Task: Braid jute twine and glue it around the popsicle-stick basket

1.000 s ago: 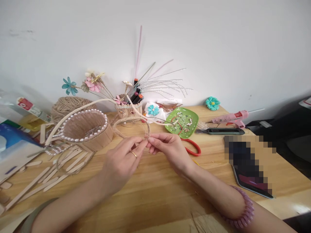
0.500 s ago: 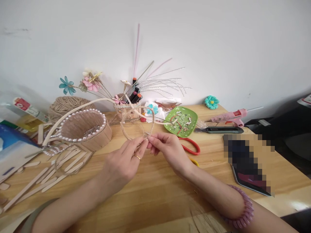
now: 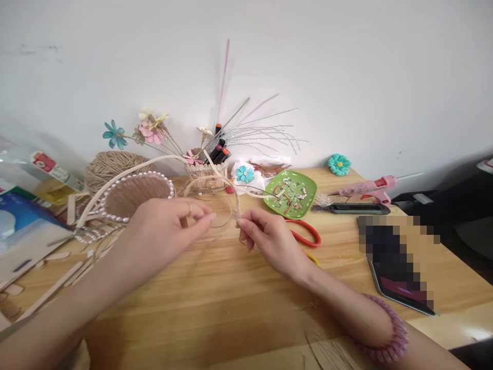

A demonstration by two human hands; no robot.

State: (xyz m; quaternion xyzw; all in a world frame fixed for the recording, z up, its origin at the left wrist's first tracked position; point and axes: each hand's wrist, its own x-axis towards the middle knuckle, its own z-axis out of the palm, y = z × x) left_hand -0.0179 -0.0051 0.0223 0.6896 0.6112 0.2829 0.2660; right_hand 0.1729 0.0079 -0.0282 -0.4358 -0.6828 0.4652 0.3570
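Right hand (image 3: 271, 241) pinches braided cord (image 3: 238, 203) between thumb and fingers, snug; cord loops up over table (image 3: 231, 308), in front of wooden pot (image 3: 211, 170). Left hand (image 3: 162, 221) off to the left, fingertips nearly together, can't tell if they hold a strand. Green dish (image 3: 269, 199) just beyond right hand.

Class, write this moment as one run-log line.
right hand: pinches braided twine | left hand: apart from right hand, hold unclear | green dish: beyond right hand, holds small pieces

Braided cord (image 3: 238, 201) in the right hand (image 3: 272, 239), left hand (image 3: 164, 226) nearby, green dish (image 3: 311, 188) beyond.
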